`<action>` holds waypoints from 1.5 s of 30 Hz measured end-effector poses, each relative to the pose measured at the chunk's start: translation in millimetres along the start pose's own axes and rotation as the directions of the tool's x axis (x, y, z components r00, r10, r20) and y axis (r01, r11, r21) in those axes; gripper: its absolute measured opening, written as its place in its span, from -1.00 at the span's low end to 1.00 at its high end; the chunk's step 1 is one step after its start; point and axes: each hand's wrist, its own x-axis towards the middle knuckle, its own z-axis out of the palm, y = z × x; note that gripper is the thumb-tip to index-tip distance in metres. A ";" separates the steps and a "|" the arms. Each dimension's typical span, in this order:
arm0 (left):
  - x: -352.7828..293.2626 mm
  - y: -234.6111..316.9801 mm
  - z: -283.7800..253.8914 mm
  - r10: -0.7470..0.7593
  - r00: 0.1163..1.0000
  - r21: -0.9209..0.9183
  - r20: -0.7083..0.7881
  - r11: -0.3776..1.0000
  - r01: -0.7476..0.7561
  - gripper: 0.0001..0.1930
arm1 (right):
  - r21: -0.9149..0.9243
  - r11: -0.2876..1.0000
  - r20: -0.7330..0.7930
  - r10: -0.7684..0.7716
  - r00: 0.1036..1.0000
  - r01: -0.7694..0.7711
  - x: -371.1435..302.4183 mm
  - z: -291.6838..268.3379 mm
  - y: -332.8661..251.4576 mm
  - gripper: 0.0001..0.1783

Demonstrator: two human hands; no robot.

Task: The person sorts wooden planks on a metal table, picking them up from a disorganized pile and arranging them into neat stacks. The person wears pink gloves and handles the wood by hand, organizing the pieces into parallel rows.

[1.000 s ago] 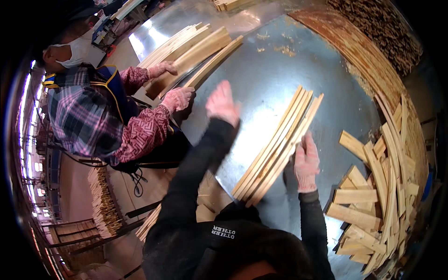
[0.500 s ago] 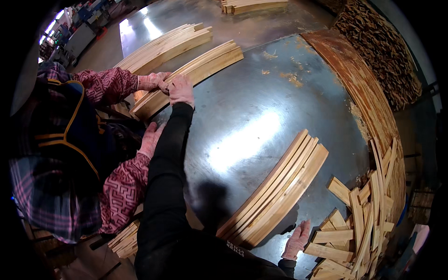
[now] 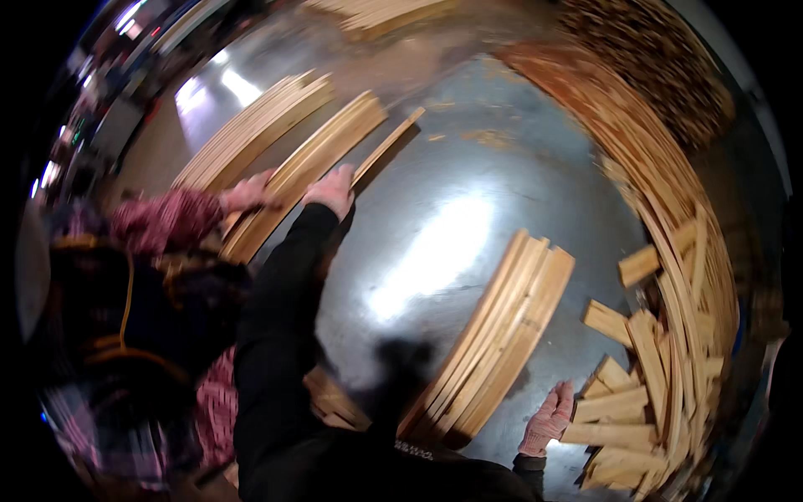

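Observation:
In a pink glove, my left hand (image 3: 331, 191) is closed on a thin wooden strip (image 3: 388, 147) that stretches away toward the far side. Just left of it lies a bundle of long wooden boards (image 3: 322, 151), with a co-worker's gloved hand (image 3: 249, 192) on its left side. My right hand (image 3: 549, 420), also gloved, is at the lower right by a pile of short wood offcuts (image 3: 617, 405). Its fingers are stretched out and it holds nothing. Between my hands sits a stack of wooden boards (image 3: 506, 335) on the metal table (image 3: 431, 251).
Another board stack (image 3: 251, 130) lies at the far left, and more boards (image 3: 385, 15) are at the far edge. A brown wooden rim (image 3: 615, 105) curves along the right. Beyond it rises a large stack of wood pieces (image 3: 648, 67). The co-worker (image 3: 142, 309) stands close on my left.
My left hand has drawn one strip rightward, away from the bundle by the co-worker. The co-worker's nearer hand has gone out of sight. The view has shifted, and my right hand stays by the offcuts.

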 end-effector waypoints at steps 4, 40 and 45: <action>-5.3 128.4 -59.9 0.325 0.942 -0.400 -0.082 0.855 -0.330 -0.19 | 0.163 0.987 0.354 -0.066 0.933 0.008 7.9 24.3 -104.4 -0.46; -265.4 328.2 111.6 0.501 0.811 -0.759 0.302 0.641 -0.113 -0.42 | -0.494 0.811 0.237 -0.220 0.946 0.313 216.3 -104.3 46.9 -0.35; -364.4 443.3 148.5 0.705 0.573 -0.575 0.418 -0.282 0.768 -0.31 | 0.274 0.945 0.857 -0.155 0.492 -0.179 27.6 -206.8 68.6 -0.32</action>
